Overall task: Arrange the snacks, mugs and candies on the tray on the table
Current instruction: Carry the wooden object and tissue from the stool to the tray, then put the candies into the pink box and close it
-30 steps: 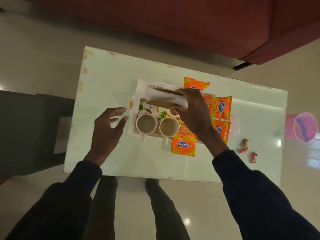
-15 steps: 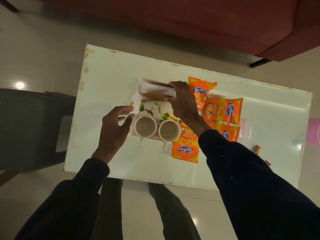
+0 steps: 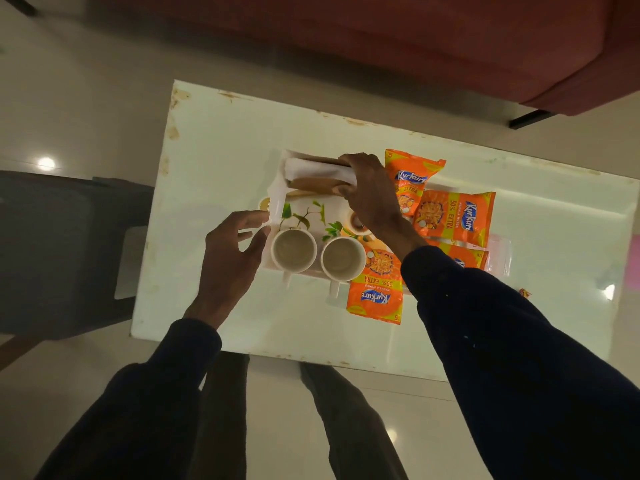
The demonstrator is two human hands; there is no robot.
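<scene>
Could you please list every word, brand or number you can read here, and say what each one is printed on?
"Kurkure", "EXTRA" and "5": far orange packet.
"Kurkure", "50% EXTRA", "MASALA MUNCH": right packet, lying sideways.
"Kurkure", "50% EXTRA", "MASALA MUNCH", "5": near packet, upside down.
Fourth packet, mostly under the sleeve: a "5" shows, the rest hidden.
Mugs, tray, white-and-brown packs: no readable text.

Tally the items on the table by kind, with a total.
Mugs: 2
Orange snack packets: 4
White-and-brown packs in the right hand: 1 bundle
Tray: 1
Candies: 1 visible at the sleeve edge
Total: 9
</scene>
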